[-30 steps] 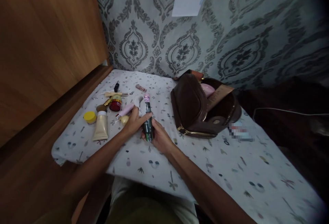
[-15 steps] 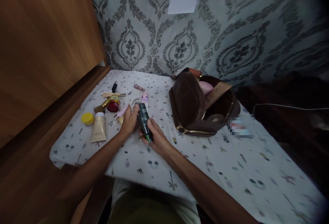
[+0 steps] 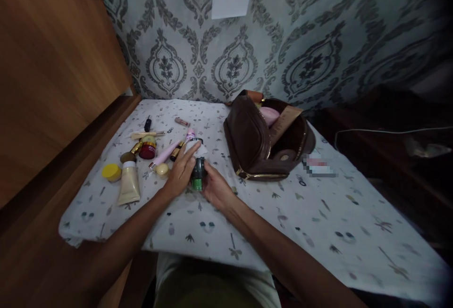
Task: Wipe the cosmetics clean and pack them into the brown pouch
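Toward the tabletop's (image 3: 226, 238) near edge, I hold the bottle (image 3: 198, 170): my right fingers (image 3: 210, 172) curl around its right side; my left fingers (image 3: 184, 161), extended, lie along its left, whether gripping I cannot tell.

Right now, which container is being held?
The dark green container, in the right hand; the cream tube, yellow pot and red jar rest on the cloth.

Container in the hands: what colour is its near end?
The container's near end is green, best seen in the head view.
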Motion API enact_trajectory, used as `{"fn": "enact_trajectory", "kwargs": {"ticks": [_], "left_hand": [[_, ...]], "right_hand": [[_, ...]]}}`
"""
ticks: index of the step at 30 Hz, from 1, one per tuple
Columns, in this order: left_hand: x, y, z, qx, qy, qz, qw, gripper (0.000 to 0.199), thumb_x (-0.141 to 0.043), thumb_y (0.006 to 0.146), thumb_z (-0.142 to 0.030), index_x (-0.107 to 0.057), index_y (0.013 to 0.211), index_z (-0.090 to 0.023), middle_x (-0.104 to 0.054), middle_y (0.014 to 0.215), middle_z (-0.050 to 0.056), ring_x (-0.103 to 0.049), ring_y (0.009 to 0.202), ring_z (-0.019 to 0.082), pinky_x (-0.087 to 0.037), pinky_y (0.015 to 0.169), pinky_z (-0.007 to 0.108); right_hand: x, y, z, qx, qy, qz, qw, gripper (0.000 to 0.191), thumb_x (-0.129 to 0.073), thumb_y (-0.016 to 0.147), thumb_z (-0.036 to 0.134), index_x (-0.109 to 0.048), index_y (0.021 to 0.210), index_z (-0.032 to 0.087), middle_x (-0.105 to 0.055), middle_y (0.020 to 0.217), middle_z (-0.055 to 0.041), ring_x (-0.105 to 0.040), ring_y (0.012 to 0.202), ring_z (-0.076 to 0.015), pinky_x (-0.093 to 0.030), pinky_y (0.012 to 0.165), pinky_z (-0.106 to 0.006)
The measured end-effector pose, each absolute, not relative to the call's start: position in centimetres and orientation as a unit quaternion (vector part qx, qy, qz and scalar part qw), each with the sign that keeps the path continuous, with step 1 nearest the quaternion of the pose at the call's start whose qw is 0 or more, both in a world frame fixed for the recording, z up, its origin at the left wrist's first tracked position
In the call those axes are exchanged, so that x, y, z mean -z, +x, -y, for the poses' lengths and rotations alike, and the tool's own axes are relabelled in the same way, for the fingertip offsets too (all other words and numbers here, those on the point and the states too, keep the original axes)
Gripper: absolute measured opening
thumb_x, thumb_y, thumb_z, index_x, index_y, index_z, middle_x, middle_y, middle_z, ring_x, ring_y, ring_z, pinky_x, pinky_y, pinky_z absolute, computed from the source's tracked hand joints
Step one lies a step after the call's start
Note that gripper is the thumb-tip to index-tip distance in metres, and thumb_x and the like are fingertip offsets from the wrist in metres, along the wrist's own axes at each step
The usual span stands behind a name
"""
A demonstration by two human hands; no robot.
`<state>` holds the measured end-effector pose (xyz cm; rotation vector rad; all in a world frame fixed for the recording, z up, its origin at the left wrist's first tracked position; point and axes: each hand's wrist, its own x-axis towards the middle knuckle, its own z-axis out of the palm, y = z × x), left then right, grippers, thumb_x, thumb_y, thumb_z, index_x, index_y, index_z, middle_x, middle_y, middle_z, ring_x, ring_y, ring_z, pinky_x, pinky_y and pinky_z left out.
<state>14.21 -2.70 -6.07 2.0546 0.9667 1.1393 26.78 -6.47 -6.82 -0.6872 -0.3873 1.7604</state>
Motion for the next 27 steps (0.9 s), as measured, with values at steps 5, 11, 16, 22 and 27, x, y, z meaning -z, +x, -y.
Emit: {"fn": "enact_trajectory", "kwargs": {"ticks": [5, 11, 16, 22, 27], "left_hand": [[6.0, 14.3, 2.8, -0.437, 0.770, -0.338, 0.318, 0.048, -0.035, 0.101, -0.048, -0.061, 0.133, -0.023, -0.054, 0.147, 0.007, -0.028, 0.149, 0.024, -0.020, 0.123, 0.046], [5.7, 14.8, 3.2, -0.427, 0.769, -0.329, 0.343, 0.031, -0.050, 0.096, -0.042, -0.074, 0.105, -0.025, -0.067, 0.128, 0.009, -0.033, 0.147, 0.027, -0.023, 0.121, 0.048], [5.5, 15.0, 3.5, -0.407, 0.776, -0.330, 0.351, 0.021, -0.058, 0.088, -0.033, -0.076, 0.092, -0.023, -0.051, 0.148, 0.011, -0.029, 0.148, 0.030, -0.027, 0.118, 0.048], [5.7, 15.4, 3.8, -0.404, 0.786, -0.341, 0.322, 0.027, -0.055, 0.092, -0.034, -0.070, 0.113, -0.025, -0.036, 0.158, 0.009, -0.021, 0.151, 0.030, -0.023, 0.120, 0.050], [5.5, 15.2, 3.3, -0.451, 0.759, -0.375, 0.283, 0.036, -0.050, 0.096, -0.037, -0.060, 0.129, -0.025, -0.037, 0.157, 0.010, -0.028, 0.148, 0.029, -0.021, 0.121, 0.049]], "right_hand": [[7.2, 27.2, 6.0, -0.719, -0.306, 0.165, 0.602, 0.021, -0.079, 0.075, 0.034, -0.065, 0.083, 0.020, -0.071, 0.080, -0.0006, -0.066, 0.078, -0.0180, -0.055, 0.060, -0.026], [7.2, 27.4, 5.8, -0.684, -0.304, 0.159, 0.643, 0.035, -0.082, 0.072, 0.031, -0.067, 0.103, 0.029, -0.073, 0.104, 0.0039, -0.066, 0.086, -0.0134, -0.054, 0.066, -0.022], [7.6, 27.8, 5.5, -0.690, -0.281, 0.146, 0.651, 0.033, -0.082, 0.072, 0.034, -0.068, 0.102, 0.027, -0.073, 0.101, 0.0029, -0.066, 0.085, -0.0135, -0.053, 0.064, -0.020], [7.6, 28.4, 5.3, -0.754, -0.290, 0.109, 0.580, 0.037, -0.070, 0.083, 0.051, -0.067, 0.106, 0.022, -0.073, 0.086, -0.0015, -0.066, 0.069, -0.0159, -0.052, 0.054, -0.024], [6.8, 27.7, 6.0, -0.774, -0.305, 0.133, 0.539, 0.044, -0.060, 0.088, 0.059, -0.066, 0.105, 0.019, -0.069, 0.074, -0.0023, -0.060, 0.057, -0.0133, -0.043, 0.039, -0.018]]}}
